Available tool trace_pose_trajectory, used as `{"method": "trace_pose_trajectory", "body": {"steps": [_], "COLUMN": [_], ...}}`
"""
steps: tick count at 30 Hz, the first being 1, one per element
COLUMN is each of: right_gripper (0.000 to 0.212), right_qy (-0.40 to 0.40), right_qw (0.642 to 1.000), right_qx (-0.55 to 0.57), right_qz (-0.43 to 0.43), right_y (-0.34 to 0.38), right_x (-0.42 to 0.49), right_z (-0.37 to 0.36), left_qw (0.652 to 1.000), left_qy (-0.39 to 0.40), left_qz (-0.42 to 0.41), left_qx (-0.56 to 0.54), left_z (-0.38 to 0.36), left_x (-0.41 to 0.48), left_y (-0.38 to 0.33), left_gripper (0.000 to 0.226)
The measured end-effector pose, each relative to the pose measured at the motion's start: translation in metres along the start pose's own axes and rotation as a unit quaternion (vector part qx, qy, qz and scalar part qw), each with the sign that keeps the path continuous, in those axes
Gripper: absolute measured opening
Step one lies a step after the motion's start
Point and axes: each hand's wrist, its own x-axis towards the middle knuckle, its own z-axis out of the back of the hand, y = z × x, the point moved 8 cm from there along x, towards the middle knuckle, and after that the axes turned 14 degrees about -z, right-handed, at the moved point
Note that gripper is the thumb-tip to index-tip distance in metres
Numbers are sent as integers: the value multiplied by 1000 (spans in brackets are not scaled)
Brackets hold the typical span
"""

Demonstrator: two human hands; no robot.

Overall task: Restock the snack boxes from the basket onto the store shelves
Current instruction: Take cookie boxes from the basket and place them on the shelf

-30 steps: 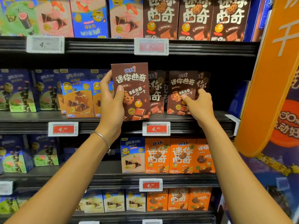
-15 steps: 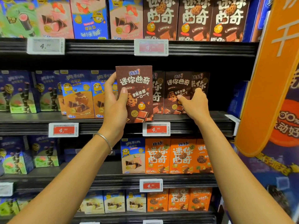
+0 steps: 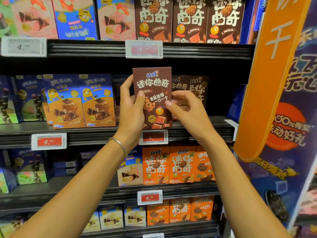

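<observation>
I hold a brown cookie box [image 3: 154,86] upright in front of the middle shelf [image 3: 205,123]. My left hand [image 3: 132,115] grips its left side, thumb on the front. My right hand [image 3: 188,112] is at the box's right edge, with the thumb on the front and the fingers behind it. The box's bottom is level with the shelf's front lip. Two matching brown boxes [image 3: 190,86] stand further back on the shelf, just right of the held one. No basket is in view.
Blue cone-snack boxes [image 3: 97,100] stand left of the held box. Orange cookie boxes [image 3: 181,165] fill the shelf below. Larger brown boxes [image 3: 188,19] line the shelf above. An orange hanging sign [image 3: 274,74] juts out at the right. A price tag [image 3: 153,137] sits under the box.
My right hand left the brown boxes standing on the shelf and came left to the held box's right edge. The held box shifted right and lower, toward the shelf lip.
</observation>
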Motion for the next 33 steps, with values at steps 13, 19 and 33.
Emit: {"method": "trace_pose_trajectory", "body": {"steps": [13, 19, 33], "right_gripper": [44, 44, 47], "right_qy": [-164, -228, -180], "right_qw": [974, 962, 967], "right_qx": [140, 114, -96], "right_qz": [-62, -97, -151], "right_y": [-39, -63, -74], "right_x": [9, 25, 53], "right_z": [91, 109, 97], "left_qw": [933, 782, 738], "left_qy": [226, 226, 253], "left_qz": [-108, -172, -166], "left_qx": [257, 555, 604], "left_z": [-70, -44, -41], "left_x": [14, 48, 65], "left_y": [-2, -10, -6], "left_gripper": [43, 52, 51]}}
